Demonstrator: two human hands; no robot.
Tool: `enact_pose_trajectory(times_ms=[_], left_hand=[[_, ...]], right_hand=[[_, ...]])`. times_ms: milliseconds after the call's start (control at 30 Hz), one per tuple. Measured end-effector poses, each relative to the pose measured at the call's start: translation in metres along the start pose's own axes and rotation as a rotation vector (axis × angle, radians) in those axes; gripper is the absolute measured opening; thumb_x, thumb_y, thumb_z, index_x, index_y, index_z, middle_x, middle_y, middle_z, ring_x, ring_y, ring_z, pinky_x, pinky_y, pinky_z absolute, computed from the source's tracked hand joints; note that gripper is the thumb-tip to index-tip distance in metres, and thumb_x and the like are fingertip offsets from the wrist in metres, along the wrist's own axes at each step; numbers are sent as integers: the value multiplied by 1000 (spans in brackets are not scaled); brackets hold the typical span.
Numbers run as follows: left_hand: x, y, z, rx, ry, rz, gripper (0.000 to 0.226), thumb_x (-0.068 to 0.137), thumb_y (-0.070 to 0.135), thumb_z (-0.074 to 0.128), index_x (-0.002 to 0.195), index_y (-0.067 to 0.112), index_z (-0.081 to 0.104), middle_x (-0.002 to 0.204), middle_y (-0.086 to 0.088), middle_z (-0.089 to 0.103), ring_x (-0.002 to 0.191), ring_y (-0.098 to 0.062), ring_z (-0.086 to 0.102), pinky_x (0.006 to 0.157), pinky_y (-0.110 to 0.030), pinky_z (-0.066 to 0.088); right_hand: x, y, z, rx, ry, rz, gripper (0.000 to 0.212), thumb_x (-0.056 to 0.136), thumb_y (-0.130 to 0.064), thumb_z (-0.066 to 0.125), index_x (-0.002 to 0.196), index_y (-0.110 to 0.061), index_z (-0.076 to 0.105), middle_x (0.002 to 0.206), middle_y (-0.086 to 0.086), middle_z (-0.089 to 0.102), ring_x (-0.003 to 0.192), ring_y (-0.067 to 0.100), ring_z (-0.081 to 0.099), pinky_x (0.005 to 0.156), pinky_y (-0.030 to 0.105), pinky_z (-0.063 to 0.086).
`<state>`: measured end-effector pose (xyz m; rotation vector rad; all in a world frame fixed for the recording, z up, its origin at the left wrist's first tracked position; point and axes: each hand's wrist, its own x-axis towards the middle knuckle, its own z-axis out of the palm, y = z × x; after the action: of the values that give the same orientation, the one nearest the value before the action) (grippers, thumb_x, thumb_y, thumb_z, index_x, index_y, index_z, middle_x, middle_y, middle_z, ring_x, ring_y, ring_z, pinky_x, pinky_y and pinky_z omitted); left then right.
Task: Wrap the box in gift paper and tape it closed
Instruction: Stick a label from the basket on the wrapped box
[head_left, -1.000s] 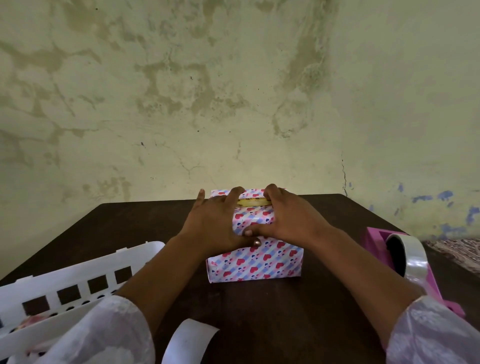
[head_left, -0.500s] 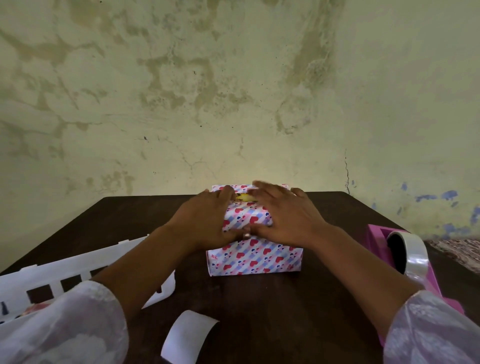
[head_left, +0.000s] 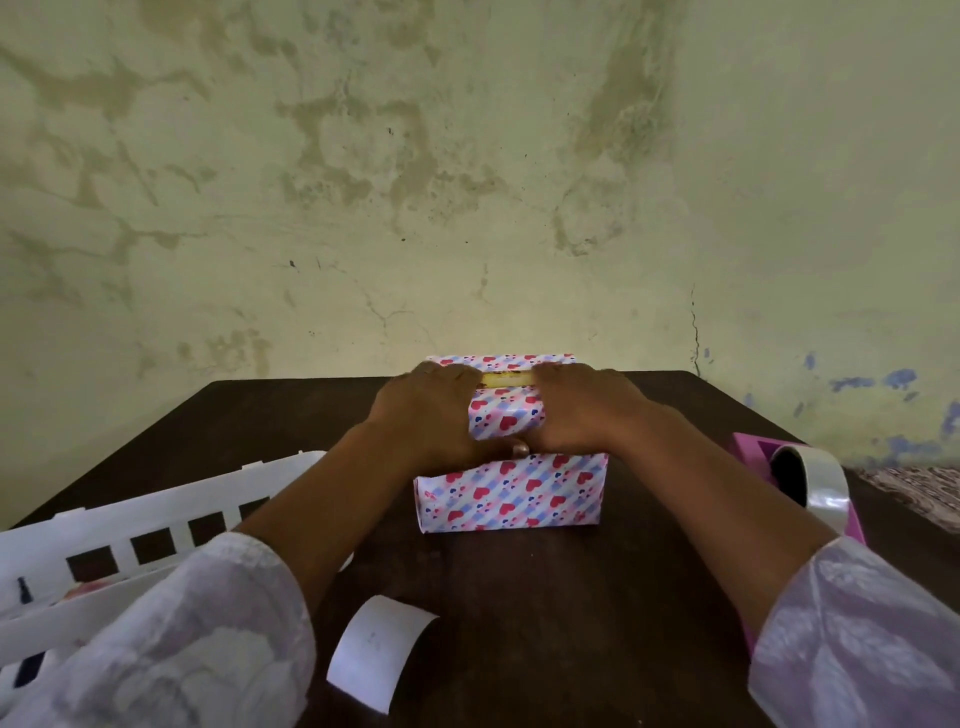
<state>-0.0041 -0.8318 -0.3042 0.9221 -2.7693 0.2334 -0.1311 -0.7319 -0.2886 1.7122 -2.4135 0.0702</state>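
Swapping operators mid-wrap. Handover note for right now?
Left hand: pressing the gift paper flat on the box top, holding nothing.
Right hand: same, on the other side of the top; thumbs nearly meet at the front edge.
Wrapped box: mid-table, front face covered; a yellow strip shows in a gap between the paper edges on top.
Tape dispenser: right of the box, untouched.
Done: paper folded round the box.
Left: close the top gap, tape the seam. No tape is visible on it.
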Motion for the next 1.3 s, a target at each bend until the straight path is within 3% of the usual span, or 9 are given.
enact_pose_trajectory(times_ms=[133, 233, 333, 533, 800, 967, 1067, 1167, 1300], left_hand=[[3, 1, -5, 101, 62, 89, 93, 70, 79, 49, 142, 22, 32, 146, -2, 37, 131, -24, 36, 108, -40, 31], [0, -1, -2, -20, -21, 56, 95, 74, 73, 52, 147, 22, 21, 154, -1, 26, 140, -21, 26, 115, -39, 18], [0, 0, 0, 14, -7, 36, 94, 75, 74, 50, 147, 22, 20, 155, -1, 25, 140, -21, 26, 115, -41, 15], [6, 7, -12, 273, 46, 9, 86, 67, 88, 33, 122, 26, 52, 122, -2, 58, 114, -22, 48, 100, -41, 32], [-14, -23, 8, -241, 148, 120, 50, 93, 52, 41, 136, 28, 47, 143, 5, 46, 132, -17, 39, 111, -35, 29], [-7, -24, 1, -209, 181, 153, 57, 83, 65, 45, 120, 24, 60, 127, 2, 58, 118, -18, 48, 98, -31, 34], [2, -23, -1, -187, 220, 190, 64, 72, 74, 35, 100, 23, 61, 107, 2, 63, 100, -18, 54, 84, -29, 39], [10, -17, -2, -167, 193, 195, 71, 67, 81, 30, 93, 20, 56, 99, 2, 63, 92, -18, 55, 88, -36, 43], [8, -12, -5, -129, 113, 141, 58, 71, 81, 37, 91, 26, 41, 89, 11, 52, 83, -13, 51, 89, -33, 37]], right_hand=[[7, -9, -1, -60, -16, -75, 79, 83, -39, 65, 145, -15, 23, 146, 9, 39, 132, 27, 38, 107, 42, 33], [4, -3, 3, -31, -53, -38, 87, 81, -52, 62, 148, -20, 17, 154, 5, 26, 140, 25, 27, 114, 45, 22], [0, 3, 7, -34, -7, -10, 86, 78, -61, 60, 145, -20, 23, 150, 4, 34, 136, 24, 33, 112, 44, 22], [2, 1, 2, -21, 0, 1, 83, 79, -54, 65, 142, -17, 27, 141, 7, 45, 127, 26, 44, 106, 42, 32], [-24, 15, 14, 165, 125, -35, 75, 82, -51, 63, 144, -25, 32, 152, -1, 33, 136, 20, 33, 111, 34, 26], [-21, 18, 21, 169, 221, -61, 67, 76, -54, 68, 129, -21, 43, 135, 0, 47, 117, 17, 48, 97, 30, 39], [-18, 21, 19, 192, 198, -78, 80, 72, -61, 68, 135, -23, 37, 140, -1, 43, 122, 18, 45, 100, 34, 37], [-8, 17, 12, 44, 77, -88, 99, 69, -69, 64, 146, -26, 19, 152, -1, 29, 136, 22, 30, 110, 45, 25], [-1, 15, 11, -30, 74, -84, 93, 71, -68, 63, 144, -25, 24, 148, 0, 36, 133, 22, 32, 109, 44, 27]])
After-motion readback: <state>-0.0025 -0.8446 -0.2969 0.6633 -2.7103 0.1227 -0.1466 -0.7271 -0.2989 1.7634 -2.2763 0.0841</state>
